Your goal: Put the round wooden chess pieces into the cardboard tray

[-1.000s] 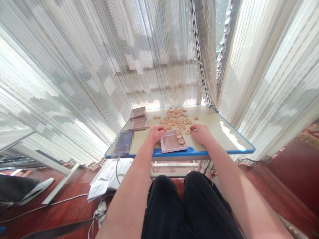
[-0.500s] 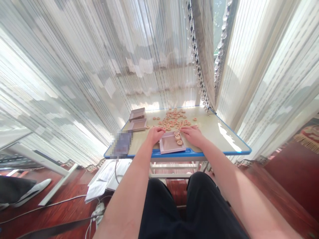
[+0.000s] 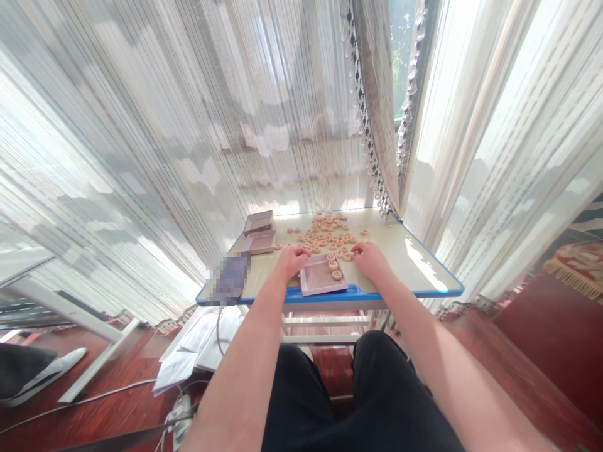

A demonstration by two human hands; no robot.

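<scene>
A shallow pinkish tray (image 3: 316, 285) lies at the near edge of the blue-rimmed table (image 3: 424, 267), with a few round wooden discs (image 3: 334, 269) along its right side. My left hand (image 3: 291, 260) rests curled at the tray's far left corner, touching it. My right hand (image 3: 369, 258) sits just right of the tray, fingers bent over a disc (image 3: 347, 256) at the tray's far right corner; whether it grips the disc is unclear. Many more wooden discs (image 3: 327, 232) lie scattered beyond both hands.
Two more shallow trays (image 3: 259, 231) sit at the table's far left. A blurred dark flat object (image 3: 230, 276) lies at the near left corner. Sheer curtains surround the table. Papers, cables and a power strip (image 3: 186, 376) lie on the wooden floor to the left.
My right hand moved left toward the tray's far right corner, then settled beside it. The left hand stayed at the tray. The camera view shifted slightly.
</scene>
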